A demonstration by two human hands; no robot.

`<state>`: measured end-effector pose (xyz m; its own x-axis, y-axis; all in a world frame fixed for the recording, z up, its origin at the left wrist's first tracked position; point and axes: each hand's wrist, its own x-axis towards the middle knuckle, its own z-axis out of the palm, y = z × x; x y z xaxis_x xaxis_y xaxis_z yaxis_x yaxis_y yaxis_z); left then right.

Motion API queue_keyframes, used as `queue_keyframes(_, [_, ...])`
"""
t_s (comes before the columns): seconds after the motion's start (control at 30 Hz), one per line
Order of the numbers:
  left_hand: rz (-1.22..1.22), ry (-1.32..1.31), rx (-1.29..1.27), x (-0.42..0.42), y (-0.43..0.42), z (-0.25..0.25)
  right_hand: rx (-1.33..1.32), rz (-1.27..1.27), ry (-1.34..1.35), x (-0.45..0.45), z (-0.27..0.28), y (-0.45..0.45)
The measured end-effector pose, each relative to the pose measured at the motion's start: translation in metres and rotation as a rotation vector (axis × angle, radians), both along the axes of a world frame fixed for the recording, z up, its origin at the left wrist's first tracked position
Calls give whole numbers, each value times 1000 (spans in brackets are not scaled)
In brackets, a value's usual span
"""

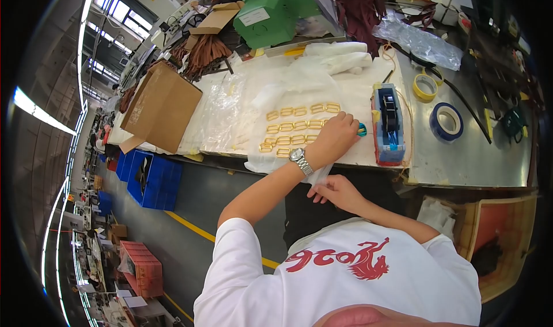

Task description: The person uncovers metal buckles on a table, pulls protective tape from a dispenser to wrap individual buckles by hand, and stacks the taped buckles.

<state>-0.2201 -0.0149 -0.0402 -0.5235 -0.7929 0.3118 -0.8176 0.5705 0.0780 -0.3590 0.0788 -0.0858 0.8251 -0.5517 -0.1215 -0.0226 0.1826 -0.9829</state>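
Observation:
My left hand (336,135), with a silver watch on its wrist, reaches over the table, its fingers closed. A small teal piece with a glint of gold (362,129) sticks out past its fingertips; the rest is hidden by the hand. Beside it, rows of gold metal slider buckles (299,126) lie on a thin white sheet (262,159). My right hand (339,193) is lower, at the table's front edge, fingers pinched on a loose translucent white sheet (320,176). Right of my left hand stands a blue tape dispenser (389,125) with blue tape.
A blue tape roll (446,122) and a yellow tape roll (425,87) lie on the metal tabletop (478,163). An open cardboard box (162,108) stands left. Green machine housing (268,17) and brown strips (360,10) are behind. Blue bins (154,180) stand on the floor.

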Motion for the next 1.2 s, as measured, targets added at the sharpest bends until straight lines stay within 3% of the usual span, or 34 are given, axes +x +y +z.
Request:
queue_keyframes(0.17, [43,-8,-38,-4,5,-6,19,-8,-13,5,-16,3])
queue_keyframes(0.47, [-63,31,-65,-11,-9,-4,-1,8,23,17,10,0])
queue_keyframes(0.57, [-38,59,-16,-8,-4,1,8,0,-3,18,-4,2])
queue_keyframes(0.63, [61,135,152,-3,5,11,25,-6,-25,15,-15,6])
queue_keyframes(0.83, [16,271,-55,25,32,4,16,-20,18,10,-25,8])
queue_keyframes(1.2, [58,199,17,39,30,-5,-27,-78,48,9,-26,11])
